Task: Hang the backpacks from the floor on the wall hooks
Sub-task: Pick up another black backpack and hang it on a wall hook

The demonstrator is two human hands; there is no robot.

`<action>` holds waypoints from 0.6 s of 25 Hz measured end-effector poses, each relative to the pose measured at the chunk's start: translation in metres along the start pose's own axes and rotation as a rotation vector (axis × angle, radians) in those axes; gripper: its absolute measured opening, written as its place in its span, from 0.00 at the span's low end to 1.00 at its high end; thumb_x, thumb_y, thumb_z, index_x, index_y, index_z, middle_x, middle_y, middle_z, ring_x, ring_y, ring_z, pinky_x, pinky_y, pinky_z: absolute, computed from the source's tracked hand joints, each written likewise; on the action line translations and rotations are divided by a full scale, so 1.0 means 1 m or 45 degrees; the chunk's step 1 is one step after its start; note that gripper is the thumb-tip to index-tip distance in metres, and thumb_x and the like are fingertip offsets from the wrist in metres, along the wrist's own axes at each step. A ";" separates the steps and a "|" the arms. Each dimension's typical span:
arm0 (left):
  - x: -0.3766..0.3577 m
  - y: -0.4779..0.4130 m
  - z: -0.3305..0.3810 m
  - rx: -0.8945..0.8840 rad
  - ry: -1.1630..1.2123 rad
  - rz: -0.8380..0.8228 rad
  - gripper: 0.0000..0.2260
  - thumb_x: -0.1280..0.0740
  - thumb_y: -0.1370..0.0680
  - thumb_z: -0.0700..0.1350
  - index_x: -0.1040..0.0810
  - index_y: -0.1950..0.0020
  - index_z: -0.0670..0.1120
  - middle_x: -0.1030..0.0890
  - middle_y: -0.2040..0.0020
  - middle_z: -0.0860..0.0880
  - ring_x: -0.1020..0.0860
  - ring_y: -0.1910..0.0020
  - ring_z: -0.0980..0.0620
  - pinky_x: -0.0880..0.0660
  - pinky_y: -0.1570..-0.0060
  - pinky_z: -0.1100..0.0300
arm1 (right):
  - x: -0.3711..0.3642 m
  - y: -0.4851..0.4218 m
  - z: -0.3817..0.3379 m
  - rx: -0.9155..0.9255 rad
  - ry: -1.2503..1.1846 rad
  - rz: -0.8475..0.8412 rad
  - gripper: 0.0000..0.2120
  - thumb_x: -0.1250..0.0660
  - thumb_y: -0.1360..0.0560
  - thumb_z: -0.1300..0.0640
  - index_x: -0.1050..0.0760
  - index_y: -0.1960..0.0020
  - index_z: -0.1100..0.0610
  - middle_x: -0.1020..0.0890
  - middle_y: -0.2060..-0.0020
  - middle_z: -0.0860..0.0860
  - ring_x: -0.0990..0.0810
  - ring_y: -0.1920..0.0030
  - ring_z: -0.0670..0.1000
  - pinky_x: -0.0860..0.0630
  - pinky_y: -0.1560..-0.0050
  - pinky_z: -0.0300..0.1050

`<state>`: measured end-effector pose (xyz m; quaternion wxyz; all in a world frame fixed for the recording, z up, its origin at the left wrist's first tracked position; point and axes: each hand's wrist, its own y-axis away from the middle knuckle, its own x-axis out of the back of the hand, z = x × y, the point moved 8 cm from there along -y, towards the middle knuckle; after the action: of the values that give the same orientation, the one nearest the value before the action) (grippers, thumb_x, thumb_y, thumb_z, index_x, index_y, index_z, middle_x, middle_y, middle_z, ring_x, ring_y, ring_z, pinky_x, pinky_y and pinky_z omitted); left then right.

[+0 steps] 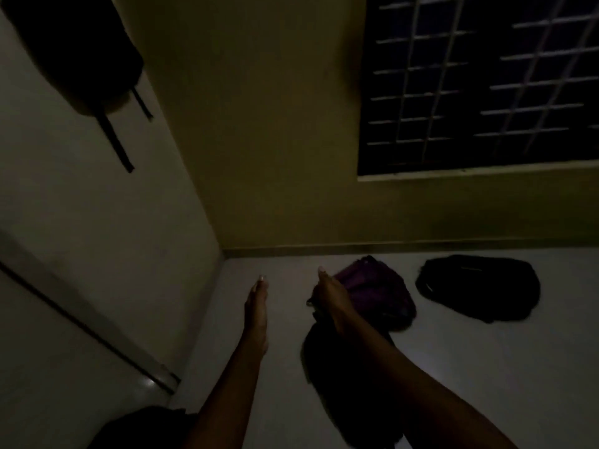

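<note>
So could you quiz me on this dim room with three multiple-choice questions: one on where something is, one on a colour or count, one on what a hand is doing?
1. Where is the backpack that is already hung?
A. on the wall, upper left
B. on the window grille
C. on the floor by the window wall

2. What colour is the backpack just beyond the right hand?
A. red
B. purple
C. white

3. What is the left hand doing?
A. gripping a strap
B. pressing on the wall
C. stretched out flat, holding nothing

Answers:
1 A: the hung backpack is against the left wall, straps dangling.
2 B: the purple backpack lies on the floor behind the right hand.
3 C: the left hand has straight fingers and nothing in it.
</note>
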<state>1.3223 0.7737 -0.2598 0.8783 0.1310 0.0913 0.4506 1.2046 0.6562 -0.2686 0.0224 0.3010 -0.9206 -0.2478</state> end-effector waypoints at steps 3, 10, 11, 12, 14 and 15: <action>-0.017 0.045 -0.043 0.096 -0.045 -0.090 0.24 0.46 0.21 0.56 0.38 0.27 0.48 0.35 0.26 0.48 0.37 0.28 0.50 0.43 0.31 0.57 | 0.037 0.039 0.045 -0.045 -0.076 0.098 0.23 0.42 0.22 0.45 0.27 0.37 0.61 0.23 0.39 0.53 0.25 0.39 0.56 0.32 0.32 0.50; -0.056 0.131 -0.140 0.335 -0.188 -0.230 0.21 0.42 0.21 0.53 0.35 0.29 0.49 0.32 0.28 0.47 0.34 0.31 0.50 0.38 0.38 0.60 | 0.119 0.091 0.159 -0.260 -0.025 0.266 0.21 0.43 0.21 0.48 0.30 0.33 0.58 0.25 0.36 0.53 0.28 0.34 0.55 0.34 0.30 0.50; -0.067 0.135 -0.153 0.362 -0.234 -0.261 0.21 0.42 0.21 0.52 0.35 0.29 0.48 0.32 0.29 0.47 0.34 0.31 0.49 0.37 0.38 0.60 | 0.133 0.090 0.174 -0.289 -0.024 0.287 0.21 0.42 0.22 0.46 0.28 0.34 0.56 0.25 0.36 0.54 0.28 0.33 0.57 0.33 0.30 0.54; -0.078 0.135 -0.164 0.381 -0.298 -0.286 0.21 0.42 0.21 0.52 0.34 0.29 0.48 0.31 0.29 0.47 0.33 0.31 0.48 0.36 0.38 0.60 | 0.146 0.090 0.187 -0.346 -0.022 0.314 0.22 0.41 0.23 0.45 0.27 0.35 0.56 0.24 0.36 0.55 0.27 0.34 0.58 0.32 0.31 0.57; -0.101 0.126 -0.187 0.402 -0.504 -0.314 0.21 0.41 0.21 0.51 0.33 0.30 0.46 0.30 0.30 0.45 0.31 0.32 0.47 0.35 0.39 0.59 | 0.173 0.081 0.215 -0.437 -0.050 0.375 0.22 0.39 0.23 0.45 0.26 0.36 0.57 0.24 0.36 0.57 0.26 0.36 0.59 0.29 0.33 0.56; -0.112 0.119 -0.196 0.396 -0.606 -0.340 0.20 0.40 0.22 0.51 0.33 0.30 0.46 0.29 0.30 0.45 0.31 0.32 0.46 0.34 0.38 0.59 | 0.183 0.077 0.222 -0.464 -0.058 0.390 0.22 0.40 0.23 0.44 0.26 0.36 0.57 0.24 0.36 0.58 0.26 0.36 0.58 0.28 0.35 0.55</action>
<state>1.1114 0.7784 -0.4041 0.8959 0.3524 -0.0324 0.2685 0.9710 0.7048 -0.4466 0.0928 0.1431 -0.8959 -0.4102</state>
